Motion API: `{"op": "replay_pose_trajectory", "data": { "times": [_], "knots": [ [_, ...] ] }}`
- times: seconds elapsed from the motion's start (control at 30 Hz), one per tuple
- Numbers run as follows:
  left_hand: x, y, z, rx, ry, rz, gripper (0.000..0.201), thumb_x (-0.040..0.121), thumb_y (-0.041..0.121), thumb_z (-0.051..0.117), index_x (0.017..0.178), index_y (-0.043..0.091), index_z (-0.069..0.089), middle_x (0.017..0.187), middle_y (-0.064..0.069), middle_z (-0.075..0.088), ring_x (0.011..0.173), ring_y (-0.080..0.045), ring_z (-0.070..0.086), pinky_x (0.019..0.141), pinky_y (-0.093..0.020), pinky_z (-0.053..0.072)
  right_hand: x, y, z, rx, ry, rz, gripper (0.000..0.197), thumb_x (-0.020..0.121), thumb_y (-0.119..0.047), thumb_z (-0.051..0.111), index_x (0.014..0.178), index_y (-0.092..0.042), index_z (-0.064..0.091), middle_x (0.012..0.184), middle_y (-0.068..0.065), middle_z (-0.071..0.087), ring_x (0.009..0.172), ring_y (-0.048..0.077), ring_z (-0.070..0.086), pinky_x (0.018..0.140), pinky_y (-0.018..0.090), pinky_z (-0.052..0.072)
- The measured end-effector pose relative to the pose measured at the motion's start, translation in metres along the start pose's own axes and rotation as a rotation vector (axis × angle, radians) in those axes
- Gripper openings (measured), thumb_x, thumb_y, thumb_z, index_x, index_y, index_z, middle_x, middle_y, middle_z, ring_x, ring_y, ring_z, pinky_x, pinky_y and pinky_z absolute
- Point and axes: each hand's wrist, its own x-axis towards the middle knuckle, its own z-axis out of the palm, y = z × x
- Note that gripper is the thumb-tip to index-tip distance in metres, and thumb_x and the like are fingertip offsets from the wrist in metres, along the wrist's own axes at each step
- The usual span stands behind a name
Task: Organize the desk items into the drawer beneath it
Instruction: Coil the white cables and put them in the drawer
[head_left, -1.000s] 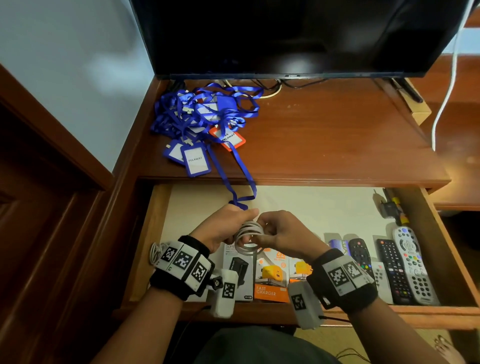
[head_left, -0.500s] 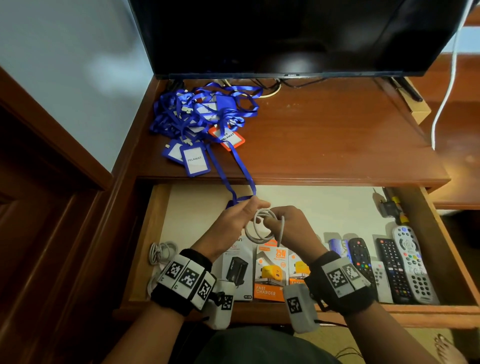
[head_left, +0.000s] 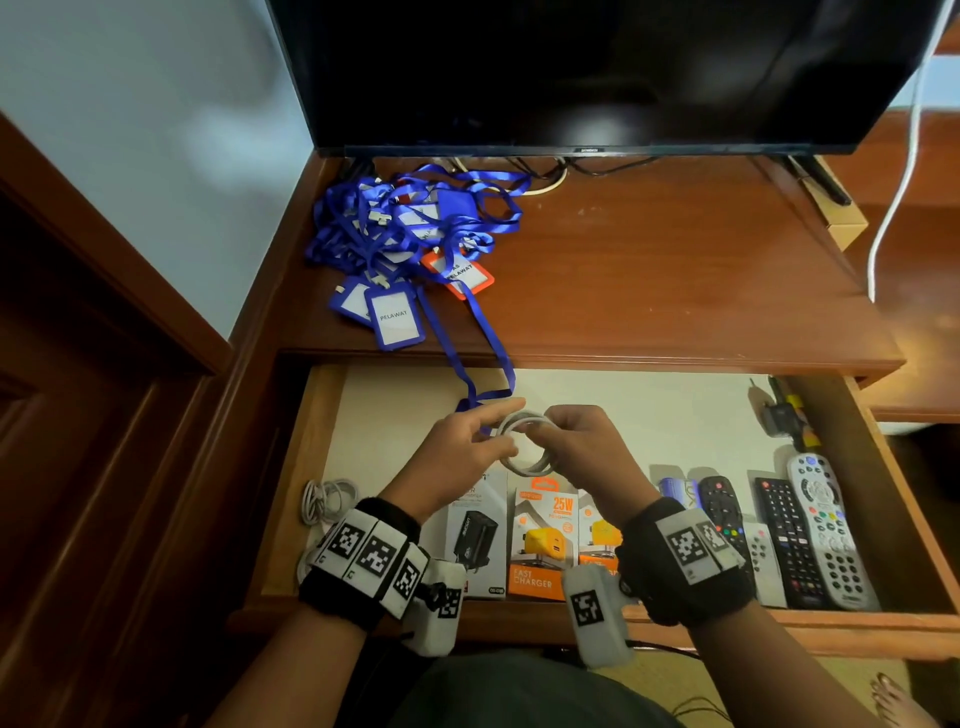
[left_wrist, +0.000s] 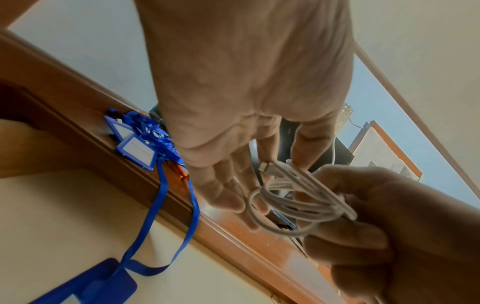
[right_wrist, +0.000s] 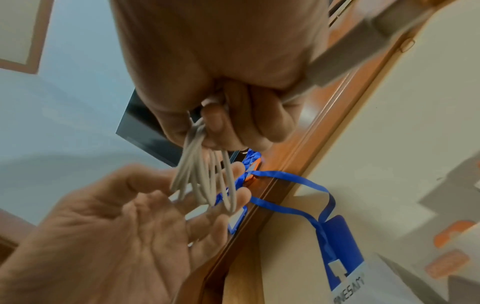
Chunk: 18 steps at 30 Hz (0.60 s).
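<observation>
A wooden surface (head_left: 649, 270) stands against a pale wall, with a dark screen (head_left: 587, 73) at its back and a drawer (head_left: 322, 467) pulled out beneath it. On the left of the surface lies a tangle of blue lanyards (head_left: 410, 228) with badge holders; one strap hangs over the front edge down into the drawer.

Both hands are held together above the middle of the drawer. The right hand (head_left: 582, 447) has its fingers and thumb curled round one side of a coiled white cable (head_left: 524, 441), so the loops hang out toward the other hand. The left hand (head_left: 462, 447) is spread, fingers straight, with its fingertips (left_wrist: 228, 201) touching or just beside the far side of the coil; the wrist views do not show it gripping anything.

In the drawer below the hands stand three charger boxes (head_left: 540, 540) in a row. To their right lie several remotes (head_left: 821, 525) side by side, and a second bundle of white cable (head_left: 327, 501) lies in the near left corner.
</observation>
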Motion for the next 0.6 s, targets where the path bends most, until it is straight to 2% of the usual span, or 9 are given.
{"op": "replay_pose_trajectory", "data": {
  "times": [0.07,0.13,0.2,0.3,0.4,0.5,0.6],
  "knots": [
    [0.000,0.000,0.003,-0.015,0.035,0.000,0.049,0.090,0.011,0.060,0.136,0.025,0.054,0.121,0.002,0.065,0.100,-0.010,0.064,0.098,-0.038,0.050,-0.001,-0.003,-0.001,0.079,-0.007,0.020,0.035,0.087,-0.018,0.062,0.078,0.015,0.056,0.059,0.011,0.044,0.045,0.008,0.038,0.044,0.022,0.034],
    [0.000,0.000,0.006,-0.025,0.083,0.021,0.046,0.091,0.015,0.062,0.136,0.023,0.054,0.120,0.000,0.066,0.098,-0.011,0.066,0.094,-0.034,0.053,-0.003,-0.006,-0.003,0.153,-0.024,0.041,0.032,0.088,-0.018,0.062,0.077,0.011,0.057,0.056,0.009,0.042,0.042,0.008,0.034,0.042,0.023,0.030],
    [-0.001,0.000,0.009,-0.004,0.130,0.037,0.045,0.092,0.021,0.063,0.136,0.023,0.054,0.119,-0.001,0.067,0.099,-0.012,0.066,0.091,-0.034,0.055,-0.005,-0.010,-0.005,0.209,-0.054,0.051,0.024,0.090,-0.017,0.059,0.075,0.001,0.057,0.052,0.004,0.041,0.041,0.008,0.032,0.042,0.025,0.026],
    [-0.001,0.000,0.012,0.001,0.146,0.045,0.045,0.093,0.022,0.061,0.137,0.020,0.053,0.117,0.001,0.068,0.096,-0.007,0.067,0.086,-0.029,0.056,-0.009,-0.012,-0.008,0.283,-0.102,0.052,0.025,0.094,-0.017,0.055,0.071,-0.006,0.054,0.049,0.001,0.040,0.040,0.010,0.030,0.042,0.026,0.024],
    [-0.002,0.003,0.013,-0.030,0.114,0.039,0.043,0.095,0.017,0.059,0.137,0.018,0.052,0.108,-0.004,0.070,0.086,-0.011,0.071,0.080,-0.025,0.057,-0.009,-0.009,-0.008,0.309,-0.121,0.061,0.024,0.094,-0.018,0.054,0.074,-0.005,0.054,0.049,0.001,0.041,0.041,0.011,0.031,0.044,0.026,0.025],
    [0.000,0.002,0.012,0.064,0.171,0.085,0.041,0.092,0.014,0.062,0.132,0.016,0.058,0.111,-0.006,0.070,0.092,-0.014,0.069,0.081,-0.030,0.059,-0.010,-0.006,-0.007,0.322,-0.122,0.060,0.025,0.095,-0.020,0.054,0.074,-0.006,0.055,0.051,0.005,0.039,0.042,0.013,0.028,0.045,0.027,0.023],
    [0.001,0.002,0.012,0.105,0.252,0.108,0.038,0.090,0.010,0.064,0.128,0.015,0.061,0.112,-0.002,0.069,0.095,-0.013,0.067,0.082,-0.023,0.057,-0.010,-0.006,-0.006,0.279,-0.096,0.047,0.025,0.094,-0.021,0.056,0.077,-0.003,0.057,0.052,0.003,0.041,0.041,0.008,0.031,0.043,0.024,0.026]
  ]
}}
